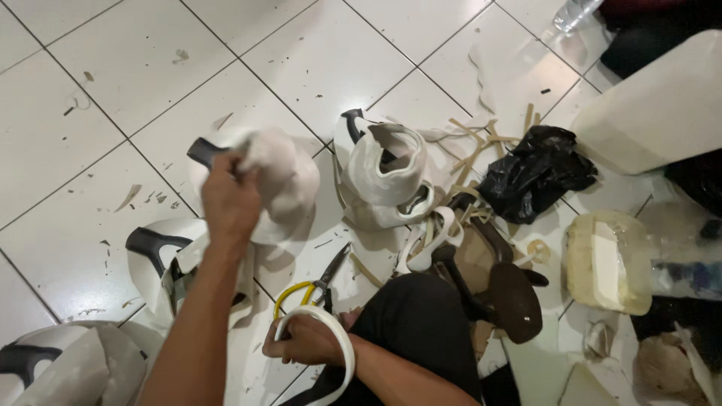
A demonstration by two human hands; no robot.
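My left hand (pixel 229 201) reaches out over the white tiled floor (pixel 113 113) and grips a white shoe upper with a black tab (pixel 286 177), lifted and blurred. My right hand (pixel 304 340) rests low beside my black-clad knee (pixel 421 323) and holds a white curved strip (pixel 340 342) that loops around the hand. Scissors with yellow handles (pixel 314 287) lie on the tiles just above the right hand. Another white shoe upper (pixel 383 174) stands to the right of the held one.
More white uppers lie at the left (pixel 154 256) and bottom left (pixel 68 365). At right are a brown sole piece (pixel 511 295), tan strips (pixel 481 143), a black plastic bag (pixel 535 173), a cream tub (pixel 608 262) and a big white container (pixel 662 105).
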